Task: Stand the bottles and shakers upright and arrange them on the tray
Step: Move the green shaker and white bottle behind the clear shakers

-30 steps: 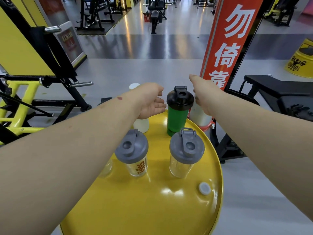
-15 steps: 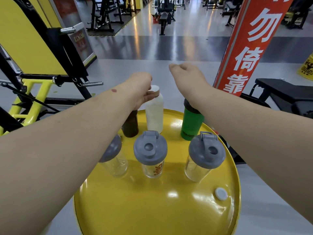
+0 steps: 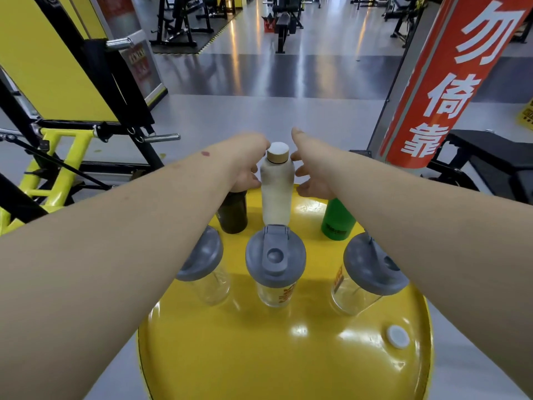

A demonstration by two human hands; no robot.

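A white bottle (image 3: 276,194) with a wooden cap stands upright at the back of the round yellow tray (image 3: 277,356). My left hand (image 3: 247,164) and my right hand (image 3: 313,171) flank it, and their fingertips press its shoulder from both sides. A dark bottle (image 3: 233,213) stands just left of it, its top hidden under my left hand. A green shaker (image 3: 337,222) stands to the right, with its lid hidden by my right wrist. In the front row, three clear shakers with grey lids (image 3: 203,265) (image 3: 275,262) (image 3: 369,269) stand upright.
A small white cap (image 3: 398,336) sits in the tray's surface near the right rim. A yellow and black gym frame (image 3: 66,151) stands to the left. A red pillar (image 3: 450,82) and a black bench (image 3: 490,157) stand to the right. Grey floor lies beyond the tray.
My right hand has come down from above the green shaker to the white bottle's right side. My left hand has slid from the cap to its shoulder. The view has shifted right.
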